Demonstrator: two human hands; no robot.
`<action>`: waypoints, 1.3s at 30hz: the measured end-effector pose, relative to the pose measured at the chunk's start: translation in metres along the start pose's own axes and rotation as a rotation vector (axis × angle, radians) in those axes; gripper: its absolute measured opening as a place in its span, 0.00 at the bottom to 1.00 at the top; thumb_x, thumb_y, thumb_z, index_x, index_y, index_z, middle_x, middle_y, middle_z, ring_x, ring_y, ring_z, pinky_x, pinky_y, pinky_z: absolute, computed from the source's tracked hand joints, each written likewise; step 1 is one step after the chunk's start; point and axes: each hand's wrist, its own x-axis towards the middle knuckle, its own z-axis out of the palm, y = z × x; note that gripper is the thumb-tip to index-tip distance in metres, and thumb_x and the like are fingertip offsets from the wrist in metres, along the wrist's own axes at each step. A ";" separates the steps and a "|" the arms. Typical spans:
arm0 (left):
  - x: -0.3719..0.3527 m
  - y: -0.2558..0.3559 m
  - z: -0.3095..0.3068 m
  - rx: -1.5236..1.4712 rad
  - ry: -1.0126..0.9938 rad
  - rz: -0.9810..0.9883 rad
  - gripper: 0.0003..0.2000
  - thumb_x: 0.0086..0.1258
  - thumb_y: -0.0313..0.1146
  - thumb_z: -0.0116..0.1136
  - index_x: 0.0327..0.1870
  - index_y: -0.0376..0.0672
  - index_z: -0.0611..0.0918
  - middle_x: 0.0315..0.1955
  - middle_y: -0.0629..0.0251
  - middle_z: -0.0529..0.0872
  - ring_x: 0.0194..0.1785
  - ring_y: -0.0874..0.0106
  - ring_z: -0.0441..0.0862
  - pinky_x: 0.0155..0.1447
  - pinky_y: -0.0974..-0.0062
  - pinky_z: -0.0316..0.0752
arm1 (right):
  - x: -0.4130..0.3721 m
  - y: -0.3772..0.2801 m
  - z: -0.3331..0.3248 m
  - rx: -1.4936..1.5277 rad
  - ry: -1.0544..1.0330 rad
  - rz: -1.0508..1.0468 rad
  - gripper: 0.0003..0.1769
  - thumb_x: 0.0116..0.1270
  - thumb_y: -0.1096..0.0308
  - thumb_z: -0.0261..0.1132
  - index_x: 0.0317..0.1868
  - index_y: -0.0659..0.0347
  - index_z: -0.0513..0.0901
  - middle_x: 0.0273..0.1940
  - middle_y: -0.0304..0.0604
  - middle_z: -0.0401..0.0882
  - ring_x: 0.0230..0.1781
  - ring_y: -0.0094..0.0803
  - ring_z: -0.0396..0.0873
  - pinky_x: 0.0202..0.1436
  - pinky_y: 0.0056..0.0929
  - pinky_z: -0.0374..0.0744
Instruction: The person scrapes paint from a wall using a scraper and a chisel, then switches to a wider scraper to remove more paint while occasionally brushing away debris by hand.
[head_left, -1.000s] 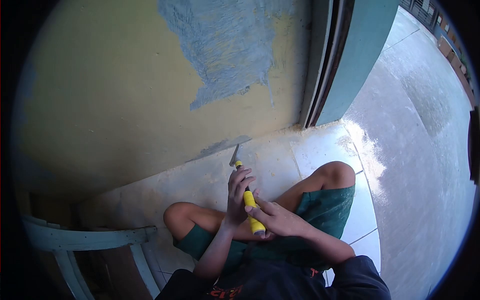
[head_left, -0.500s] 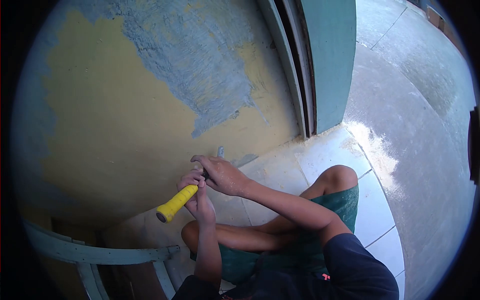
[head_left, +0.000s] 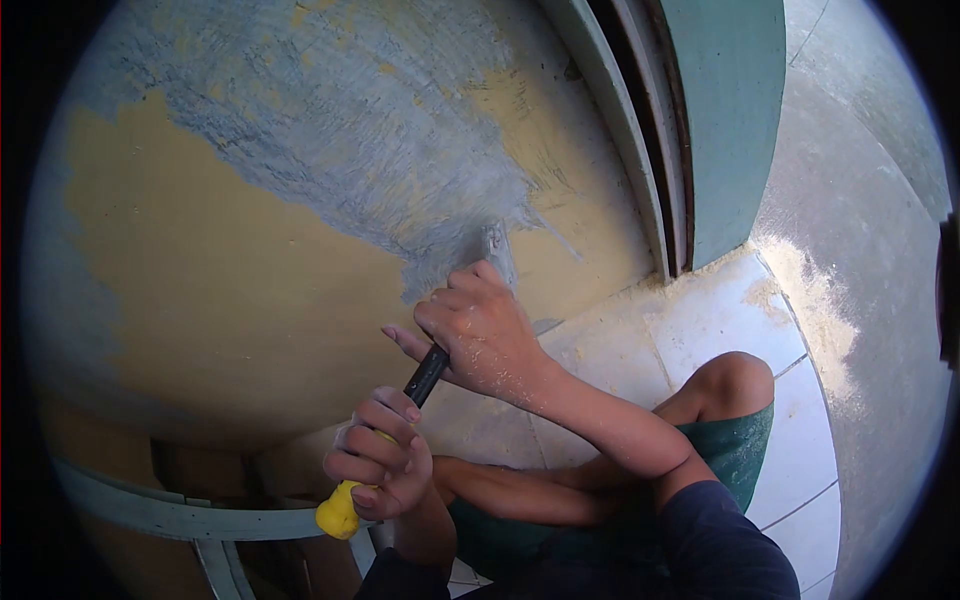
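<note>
A paint scraper (head_left: 427, 376) with a yellow grip and a black shaft lies slantwise across both hands. My left hand (head_left: 385, 455) is closed round the yellow grip, whose butt end pokes out below the fingers. Further up, my right hand (head_left: 485, 330) wraps the tool close to its head, with the thumb sticking out to the left. The metal head shows beyond the knuckles, against the lower right part of a rough grey-blue patch (head_left: 400, 190) on the yellow wall (head_left: 240, 260). Pale dust specks the right hand and wrist.
A green door frame (head_left: 735, 130) stands right of the wall. Yellowish dust (head_left: 815, 310) lies on the floor beside the white tiles (head_left: 720, 310). At lower left is a curved blue-green wooden piece (head_left: 270, 523). My crossed legs rest on the tiles.
The scraper's head has moved up onto the grey-blue patch. My left hand has slid down the grip, and my right hand has shifted up and right. The view has turned slightly.
</note>
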 end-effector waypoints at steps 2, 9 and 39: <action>0.007 -0.005 0.005 -0.002 0.018 0.009 0.17 0.72 0.49 0.48 0.25 0.53 0.63 0.15 0.75 0.65 0.27 0.75 0.66 0.41 0.70 0.64 | 0.003 0.007 -0.003 -0.015 0.030 0.028 0.22 0.64 0.56 0.67 0.16 0.57 0.73 0.17 0.40 0.71 0.27 0.38 0.70 0.40 0.35 0.67; 0.017 -0.001 0.017 -0.062 -0.052 0.007 0.18 0.70 0.46 0.48 0.21 0.53 0.62 0.13 0.75 0.63 0.23 0.78 0.62 0.38 0.73 0.60 | 0.001 0.012 -0.006 0.021 0.055 0.065 0.22 0.65 0.58 0.66 0.15 0.58 0.74 0.18 0.41 0.71 0.28 0.38 0.70 0.41 0.35 0.67; 0.008 -0.010 0.013 -0.038 -0.012 -0.008 0.16 0.68 0.38 0.44 0.18 0.52 0.59 0.12 0.74 0.62 0.21 0.78 0.58 0.38 0.73 0.59 | -0.007 0.015 -0.003 0.005 0.006 0.060 0.19 0.67 0.59 0.64 0.19 0.56 0.79 0.20 0.39 0.74 0.30 0.36 0.71 0.41 0.35 0.67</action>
